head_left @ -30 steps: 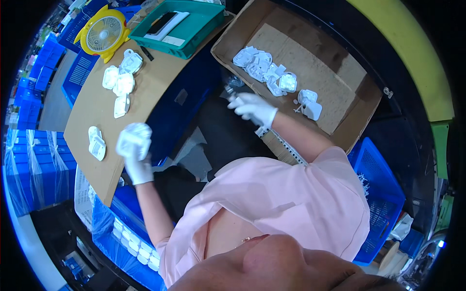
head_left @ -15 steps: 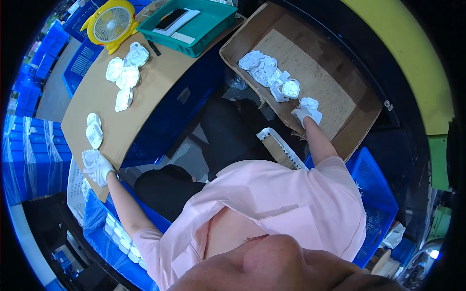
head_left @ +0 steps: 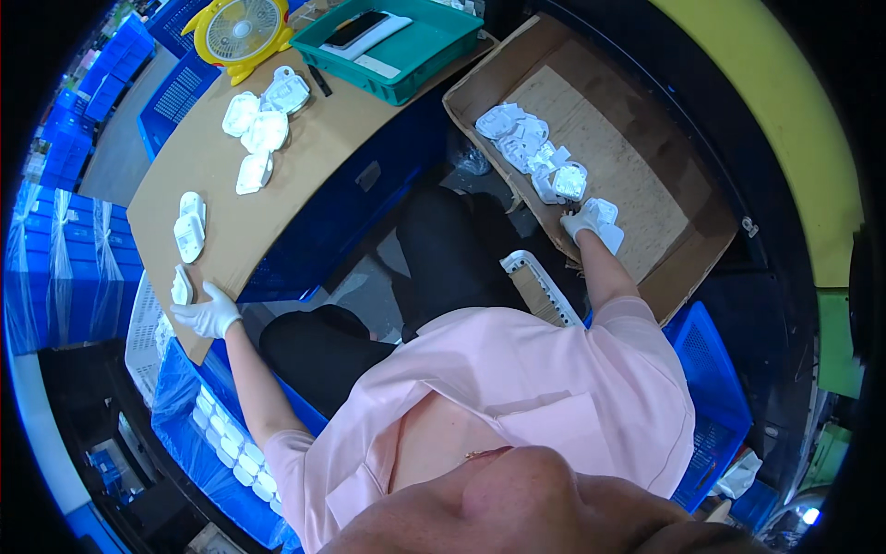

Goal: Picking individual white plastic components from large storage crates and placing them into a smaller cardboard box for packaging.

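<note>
My gloved left hand [head_left: 209,313] is at the near end of the brown work surface. Its fingers are spread, and the fingertips reach beside a white plastic case [head_left: 181,286] standing tilted on its edge; whether they touch it is hard to tell. My right hand [head_left: 581,222], also gloved, is inside the cardboard box, its fingers apart at the side of a few white plastic pieces [head_left: 607,226]. Part of that hand's contact with them is hidden. Farther along in the box lies a heap of similar white pieces [head_left: 521,138].
More white cases [head_left: 190,227] lie beyond my left hand, with another cluster [head_left: 266,131] farther off. A green tray [head_left: 406,76] holding a phone and a yellow fan [head_left: 242,37] stand at the far end. The cardboard box [head_left: 666,277] is on my right; a blue crate [head_left: 221,499] is lower left.
My left hand has come off the white case and opened beside it; the case now stands on edge. My right hand stays by the pieces in the box. The whole view has shifted slightly.
</note>
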{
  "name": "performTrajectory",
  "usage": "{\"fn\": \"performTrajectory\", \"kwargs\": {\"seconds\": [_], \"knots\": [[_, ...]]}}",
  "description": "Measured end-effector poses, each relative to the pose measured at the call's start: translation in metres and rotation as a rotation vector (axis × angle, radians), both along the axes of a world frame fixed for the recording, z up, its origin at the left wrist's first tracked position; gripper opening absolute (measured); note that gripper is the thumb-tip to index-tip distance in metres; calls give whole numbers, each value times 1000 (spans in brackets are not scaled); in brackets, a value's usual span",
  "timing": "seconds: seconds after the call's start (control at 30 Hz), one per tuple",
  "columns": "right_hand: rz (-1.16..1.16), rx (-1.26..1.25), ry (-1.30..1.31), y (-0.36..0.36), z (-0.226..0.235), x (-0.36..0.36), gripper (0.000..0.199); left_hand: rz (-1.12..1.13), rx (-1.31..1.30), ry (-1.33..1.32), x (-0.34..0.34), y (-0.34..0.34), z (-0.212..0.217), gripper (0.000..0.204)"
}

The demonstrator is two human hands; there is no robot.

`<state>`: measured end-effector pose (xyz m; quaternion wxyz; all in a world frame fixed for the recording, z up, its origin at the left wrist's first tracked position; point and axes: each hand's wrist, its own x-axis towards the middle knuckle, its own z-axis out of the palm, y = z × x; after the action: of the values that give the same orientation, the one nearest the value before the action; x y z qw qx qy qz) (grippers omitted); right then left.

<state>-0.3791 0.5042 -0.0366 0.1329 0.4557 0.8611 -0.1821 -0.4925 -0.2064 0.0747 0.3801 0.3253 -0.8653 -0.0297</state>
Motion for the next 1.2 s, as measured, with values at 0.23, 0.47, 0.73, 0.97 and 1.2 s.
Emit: {"fn": "performTrajectory", "kwargs": {"seconds": [0.23,0.47,0.73,0.97,1.2], "knots": [[49,-58,105,27,-14,-10,53,16,-251,58,20,10,-47,70],[-42,-186,341,54,-6,-13,45,-439,-194,-5,31,79,-8,69],[23,-403,684,37,129,28,32,-1669,-413,-880,45,144,-59,15],[72,280,452,25,298,176,54,-1161,-1,-1758,29,125,-136,56],[-588,384,-384,31,324,318,38,-1240,36,-1751,35,126,-115,52]]}}
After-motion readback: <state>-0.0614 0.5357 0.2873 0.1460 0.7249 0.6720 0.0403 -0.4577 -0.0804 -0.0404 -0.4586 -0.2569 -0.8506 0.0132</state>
